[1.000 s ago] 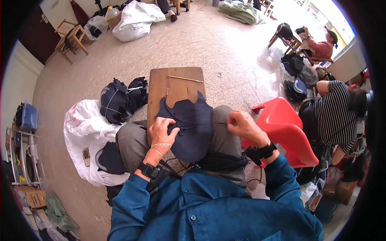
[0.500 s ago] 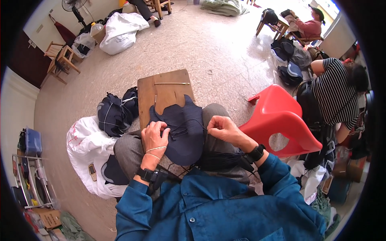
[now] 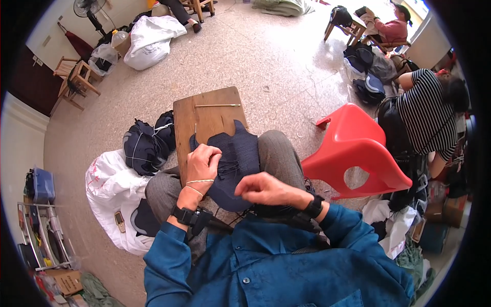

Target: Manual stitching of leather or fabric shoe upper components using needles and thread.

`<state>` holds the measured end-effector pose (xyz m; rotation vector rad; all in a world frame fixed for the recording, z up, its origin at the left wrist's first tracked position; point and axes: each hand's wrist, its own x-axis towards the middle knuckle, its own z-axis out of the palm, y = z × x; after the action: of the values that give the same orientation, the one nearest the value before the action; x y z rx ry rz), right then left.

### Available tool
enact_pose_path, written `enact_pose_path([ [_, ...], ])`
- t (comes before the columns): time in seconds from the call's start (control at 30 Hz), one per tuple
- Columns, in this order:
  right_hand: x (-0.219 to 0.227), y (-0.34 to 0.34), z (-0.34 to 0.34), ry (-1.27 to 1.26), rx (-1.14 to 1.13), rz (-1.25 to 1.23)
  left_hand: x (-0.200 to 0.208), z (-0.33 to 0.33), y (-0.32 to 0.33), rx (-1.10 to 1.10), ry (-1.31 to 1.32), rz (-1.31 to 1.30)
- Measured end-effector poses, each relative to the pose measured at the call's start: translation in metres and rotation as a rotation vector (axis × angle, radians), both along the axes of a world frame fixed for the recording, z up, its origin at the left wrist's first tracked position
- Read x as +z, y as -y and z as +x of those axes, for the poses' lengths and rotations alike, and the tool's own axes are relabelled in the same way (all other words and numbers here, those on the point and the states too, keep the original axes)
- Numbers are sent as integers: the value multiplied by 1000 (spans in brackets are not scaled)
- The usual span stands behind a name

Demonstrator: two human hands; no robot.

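Two hands: left (image 3: 202,162), right (image 3: 262,189), both pinching one navy fabric piece (image 3: 240,153).

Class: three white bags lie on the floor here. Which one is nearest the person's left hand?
The big white bag right beside the person's left knee, below the dark bundle. It lies nearest the left hand; the other two sit far off near the fan.

Large white plastic sack with red print (image 3: 110,190): on the floor at the person's left, with a small handheld device with a screen (image 3: 118,221) lying on it. Second white plastic sack (image 3: 148,40): far floor, upper left. Flat brown cardboard box (image 3: 65,280): lower left, beside the shelving.
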<state>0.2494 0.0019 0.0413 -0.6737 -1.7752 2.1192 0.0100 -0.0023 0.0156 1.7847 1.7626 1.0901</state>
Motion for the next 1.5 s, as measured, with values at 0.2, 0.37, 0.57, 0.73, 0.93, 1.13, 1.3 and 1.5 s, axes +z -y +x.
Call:
enact_pose_path([
  [0.2, -4, 24, -33, 64, 66, 355, 8, 12, -9, -154, -421, -54],
  [0.37, -16, 20, -32, 1, -11, 506, -5, 10, -14, -189, -711, -73],
  [0.57, -16, 11, -11, 78, -136, 704, -8, 5, -10, -254, -802, 2],
  [0.73, -7, 2, 1, 138, -183, 781, 16, 12, -5, -264, -786, 105],
  [0.93, 12, -20, 11, 260, -289, 994, 13, 2, -2, -100, -829, 210],
  [1.13, 22, -40, 2, 220, -323, 1031, 2, 10, 17, 48, -311, 152],
  [1.3, 35, -67, -39, 108, -381, 1073, -8, 28, 24, -131, -444, 140],
  [1.5, 28, -74, -73, 37, -291, 1014, -6, 22, 3, -45, -659, -66],
])
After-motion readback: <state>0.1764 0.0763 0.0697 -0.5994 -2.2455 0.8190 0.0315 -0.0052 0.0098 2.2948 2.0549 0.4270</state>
